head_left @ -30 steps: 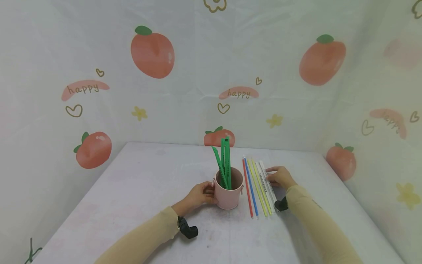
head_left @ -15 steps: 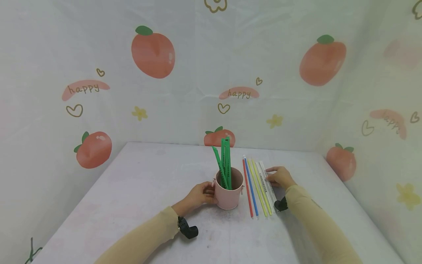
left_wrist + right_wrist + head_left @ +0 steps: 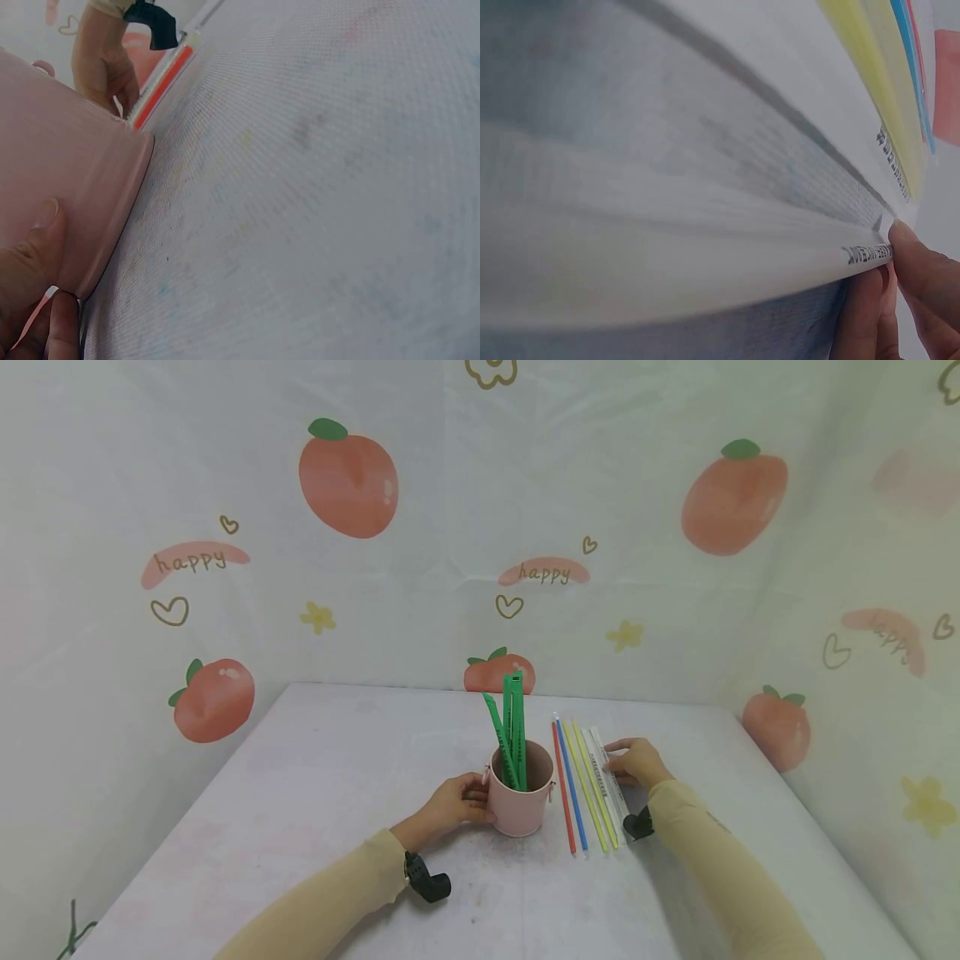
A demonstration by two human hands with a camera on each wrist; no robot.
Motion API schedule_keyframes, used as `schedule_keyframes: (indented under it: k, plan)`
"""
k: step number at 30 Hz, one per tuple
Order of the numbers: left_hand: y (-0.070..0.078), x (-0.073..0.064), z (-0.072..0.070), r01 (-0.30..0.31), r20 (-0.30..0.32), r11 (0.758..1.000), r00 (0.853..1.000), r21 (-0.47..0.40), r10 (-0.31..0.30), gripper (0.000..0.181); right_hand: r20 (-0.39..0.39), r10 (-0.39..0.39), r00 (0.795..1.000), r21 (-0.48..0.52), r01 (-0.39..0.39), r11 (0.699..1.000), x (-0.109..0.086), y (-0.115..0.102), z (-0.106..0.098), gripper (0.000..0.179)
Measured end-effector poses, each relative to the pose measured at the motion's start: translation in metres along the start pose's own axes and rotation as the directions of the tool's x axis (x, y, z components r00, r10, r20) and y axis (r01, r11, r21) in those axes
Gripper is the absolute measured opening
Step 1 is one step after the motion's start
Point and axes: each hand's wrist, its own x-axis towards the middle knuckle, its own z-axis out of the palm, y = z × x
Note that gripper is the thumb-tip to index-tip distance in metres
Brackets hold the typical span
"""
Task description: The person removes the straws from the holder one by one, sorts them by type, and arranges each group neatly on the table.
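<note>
A small pink bucket [image 3: 517, 817] stands upright on the table, with several green wrapped straws [image 3: 517, 727] leaning inside it. My left hand [image 3: 448, 806] holds the bucket's left side; in the left wrist view the thumb [image 3: 46, 232] lies on its wall and the other fingers are low by its base. Right of the bucket, my right hand [image 3: 637, 762] pinches the rightmost white paper-wrapped straw [image 3: 705, 281] between thumb and fingers. Another white wrapped straw [image 3: 595, 768] lies just left of it.
Beside the white straws lie a red straw [image 3: 564, 789], a blue straw [image 3: 572, 789] and yellow straws [image 3: 587, 789], roughly parallel, in clear wrapping. The white-covered table [image 3: 360, 743] meets a peach-printed cloth [image 3: 442, 527] at the back and sides.
</note>
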Motion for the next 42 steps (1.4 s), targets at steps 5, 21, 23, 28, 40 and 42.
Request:
schedule_keyframes:
  k: [5,21,23,28,40,42]
  plan:
    - [0.0012,-0.0004,-0.0002,0.01,0.002,1.0,1.0,-0.005,-0.01,0.054,-0.004,0.01,1.0,-0.025,-0.01,1.0,-0.0026,-0.0019,-0.0002,0.051]
    - [0.0008,-0.0009,0.0003,0.007,-0.004,1.0,1.0,0.016,-0.007,0.054,-0.019,0.011,1.0,-0.07,-0.012,0.997,-0.0016,0.0001,0.0008,0.049]
    - [0.0009,-0.001,0.0001,0.006,-0.004,1.0,1.0,0.015,-0.006,0.054,-0.021,0.01,1.0,-0.075,-0.011,0.997,-0.0024,0.0001,0.0009,0.048]
    - [0.0003,0.0,-0.0001,0.007,-0.003,1.0,1.0,0.008,-0.007,0.054,-0.023,0.009,1.0,-0.09,-0.011,0.996,-0.0039,-0.0002,0.0008,0.047]
    - [-0.0001,-0.0002,0.0001,-0.006,0.0,1.0,1.0,0.009,0.006,0.053,-0.015,0.01,1.0,-0.083,-0.011,0.996,-0.0005,0.0011,-0.0001,0.049]
    - [0.0,-0.0004,0.0001,-0.008,0.002,1.0,1.0,0.012,0.008,0.053,-0.012,0.003,1.0,-0.078,-0.004,0.997,-0.0017,0.0011,-0.0002,0.049]
